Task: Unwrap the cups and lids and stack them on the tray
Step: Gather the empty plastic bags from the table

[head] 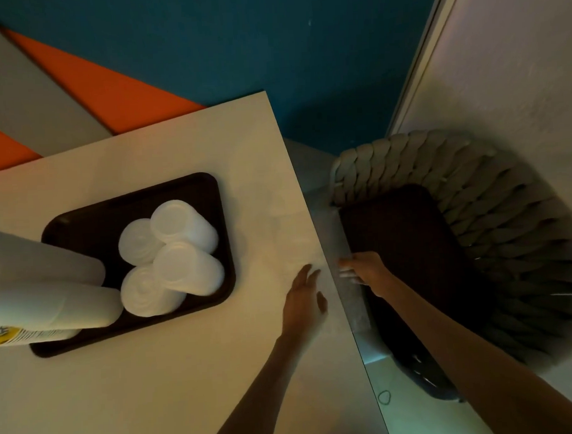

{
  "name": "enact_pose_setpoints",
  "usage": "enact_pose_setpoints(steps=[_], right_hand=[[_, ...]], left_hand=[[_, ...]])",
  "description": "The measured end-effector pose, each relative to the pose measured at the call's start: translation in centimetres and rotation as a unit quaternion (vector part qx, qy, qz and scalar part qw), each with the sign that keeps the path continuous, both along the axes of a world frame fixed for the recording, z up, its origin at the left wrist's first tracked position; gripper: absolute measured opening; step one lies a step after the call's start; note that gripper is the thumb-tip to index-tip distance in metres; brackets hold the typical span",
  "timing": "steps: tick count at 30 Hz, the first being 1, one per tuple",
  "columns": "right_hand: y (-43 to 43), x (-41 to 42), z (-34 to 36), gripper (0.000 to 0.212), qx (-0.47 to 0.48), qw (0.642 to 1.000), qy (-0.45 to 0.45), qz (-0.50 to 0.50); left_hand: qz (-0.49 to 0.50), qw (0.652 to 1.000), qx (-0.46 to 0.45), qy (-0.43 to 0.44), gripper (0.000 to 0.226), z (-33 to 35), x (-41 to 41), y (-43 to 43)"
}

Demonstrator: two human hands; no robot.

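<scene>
white cups (188,267) stacked in clusters on the dark tray (82,232) at the tabletop's (186,368) left, probably to keep unwrapped pieces together. left hand (303,301) flat near the tabletop edge, grip wide and empty. right hand (367,270) reaching past the edge above a chair cushion (410,244); cannot tell whether that grip holds anything.

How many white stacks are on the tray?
6. Four short stacks cluster on the tray's right half; two tall stacks stand at its left, cut off by the frame. Others may hide behind them.
</scene>
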State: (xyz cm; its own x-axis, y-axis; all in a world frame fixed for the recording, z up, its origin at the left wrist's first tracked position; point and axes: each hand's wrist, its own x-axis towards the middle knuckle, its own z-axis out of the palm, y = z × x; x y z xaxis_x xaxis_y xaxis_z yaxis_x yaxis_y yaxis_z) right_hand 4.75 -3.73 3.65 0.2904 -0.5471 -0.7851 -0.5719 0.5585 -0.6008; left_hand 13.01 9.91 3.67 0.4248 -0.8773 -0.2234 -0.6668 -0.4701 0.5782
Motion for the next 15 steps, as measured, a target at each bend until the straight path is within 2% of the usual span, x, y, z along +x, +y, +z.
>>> enact_pose_setpoints(steps=[2,5,8,10,13,15], right_hand=[[-0.3,0.0,0.3,0.029,0.016,0.999,-0.028,-0.011],[-0.7,-0.2,1.2,0.018,0.031,0.996,-0.080,0.021],[-0.9,-0.5,2.6,0.027,0.027,0.988,-0.125,0.088],[-1.1,-0.6,3.6,0.028,0.018,0.983,-0.143,0.116],[-1.5,-1.1,5.2,0.028,0.003,0.980,-0.153,0.124],[-1.9,-1.5,6.1,0.027,-0.014,0.979,-0.163,0.126]], left_hand=[[0.084,0.995,-0.053,0.000,0.045,-0.5,0.7,0.4],[0.229,0.966,-0.104,0.059,0.038,-0.8,1.8,0.7],[0.340,0.923,-0.106,0.147,0.033,-0.5,2.7,0.3],[0.401,0.875,-0.105,0.248,0.024,-0.1,3.2,0.0],[0.432,0.785,-0.080,0.437,0.031,1.5,3.4,-0.5],[0.391,0.779,-0.064,0.486,0.037,2.5,3.5,-0.5]])
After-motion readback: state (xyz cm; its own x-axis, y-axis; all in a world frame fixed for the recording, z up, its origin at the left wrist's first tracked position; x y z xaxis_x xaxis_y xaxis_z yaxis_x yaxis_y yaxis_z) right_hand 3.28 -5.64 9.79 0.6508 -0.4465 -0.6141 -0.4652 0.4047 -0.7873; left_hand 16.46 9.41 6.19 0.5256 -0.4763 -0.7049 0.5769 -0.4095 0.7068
